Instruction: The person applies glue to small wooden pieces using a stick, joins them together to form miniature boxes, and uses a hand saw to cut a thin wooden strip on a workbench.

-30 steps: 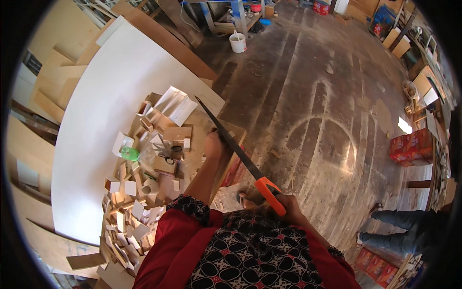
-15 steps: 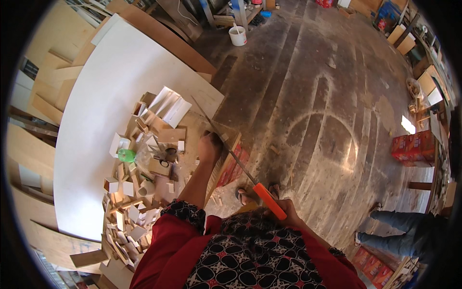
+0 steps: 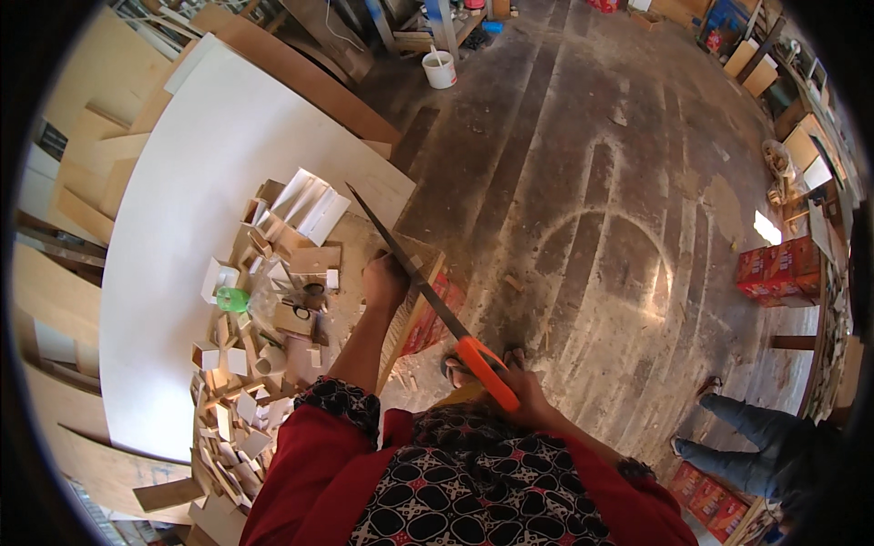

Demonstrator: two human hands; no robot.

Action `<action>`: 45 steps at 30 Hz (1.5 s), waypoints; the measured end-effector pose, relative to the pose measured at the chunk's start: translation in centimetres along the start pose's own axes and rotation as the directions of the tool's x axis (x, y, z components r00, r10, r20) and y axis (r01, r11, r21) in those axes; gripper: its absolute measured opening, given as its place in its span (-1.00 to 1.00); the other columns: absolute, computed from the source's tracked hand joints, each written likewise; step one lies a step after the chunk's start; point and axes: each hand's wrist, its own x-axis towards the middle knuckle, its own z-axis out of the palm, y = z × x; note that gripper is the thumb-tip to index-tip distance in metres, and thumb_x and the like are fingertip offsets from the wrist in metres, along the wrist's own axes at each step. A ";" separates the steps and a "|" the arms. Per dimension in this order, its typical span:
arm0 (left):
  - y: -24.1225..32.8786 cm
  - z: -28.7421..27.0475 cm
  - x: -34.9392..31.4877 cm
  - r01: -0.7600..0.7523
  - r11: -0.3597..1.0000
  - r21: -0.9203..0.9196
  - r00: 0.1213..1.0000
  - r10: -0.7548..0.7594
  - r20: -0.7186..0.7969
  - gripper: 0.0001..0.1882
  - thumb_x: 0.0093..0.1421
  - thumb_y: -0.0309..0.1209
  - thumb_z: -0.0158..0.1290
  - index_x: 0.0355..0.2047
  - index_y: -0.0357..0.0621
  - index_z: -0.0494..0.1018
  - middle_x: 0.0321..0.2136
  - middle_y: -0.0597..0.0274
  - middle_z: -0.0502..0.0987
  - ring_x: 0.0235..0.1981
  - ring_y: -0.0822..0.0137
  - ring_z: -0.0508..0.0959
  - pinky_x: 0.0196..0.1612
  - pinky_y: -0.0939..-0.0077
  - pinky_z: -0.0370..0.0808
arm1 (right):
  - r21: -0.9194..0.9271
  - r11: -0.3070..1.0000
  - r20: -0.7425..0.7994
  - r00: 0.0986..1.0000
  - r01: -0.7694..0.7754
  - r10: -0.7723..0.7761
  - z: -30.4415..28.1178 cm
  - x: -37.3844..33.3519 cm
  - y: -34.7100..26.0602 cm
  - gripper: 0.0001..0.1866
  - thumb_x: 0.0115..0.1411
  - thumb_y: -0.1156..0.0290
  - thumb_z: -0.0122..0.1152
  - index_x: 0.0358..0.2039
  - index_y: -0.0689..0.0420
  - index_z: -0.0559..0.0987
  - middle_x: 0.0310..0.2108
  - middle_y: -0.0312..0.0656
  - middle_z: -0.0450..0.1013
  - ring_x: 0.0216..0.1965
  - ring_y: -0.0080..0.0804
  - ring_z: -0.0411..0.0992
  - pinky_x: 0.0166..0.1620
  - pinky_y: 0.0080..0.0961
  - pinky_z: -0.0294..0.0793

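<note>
My right hand (image 3: 526, 389) is wrapped round the orange handle of a handsaw (image 3: 426, 289). The long dark blade slants up to the left across the edge of the workbench (image 3: 343, 338), its narrow tip pointing away from me. Close to the blade's left side, my left hand (image 3: 386, 278) bears down at the bench edge with its fingers curled. What lies under those fingers is hidden by the hand. Left of it on the bench are a flat wooden block (image 3: 315, 259), a small white block (image 3: 332, 278) and dark-handled scissors (image 3: 303, 310).
A heap of wood offcuts (image 3: 238, 428) covers the bench's near left, beside a clear bottle with a green end (image 3: 233, 299). A large white board (image 3: 173, 264) lies beyond. Red cartons (image 3: 435, 314) stand below the bench edge. Another person's legs (image 3: 742, 432) show at right.
The handsaw and my right hand have moved forward and to the left. The blade's face shows broader now. My left hand stays at the bench edge, and the view has shifted slightly.
</note>
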 end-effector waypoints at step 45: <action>2.5 -0.9 -0.5 -0.185 0.981 0.060 0.978 0.178 0.108 -0.87 -0.07 -0.31 0.11 -0.53 -0.06 0.54 -0.48 0.12 0.53 -0.34 0.07 0.53 -0.16 0.09 0.35 | -0.009 0.999 -0.159 0.986 0.052 -0.053 3.6 11.0 0.1 -0.76 0.10 0.30 0.29 -0.36 0.22 0.56 -0.60 -0.07 0.45 -0.61 -0.36 0.39 -0.46 -0.39 0.38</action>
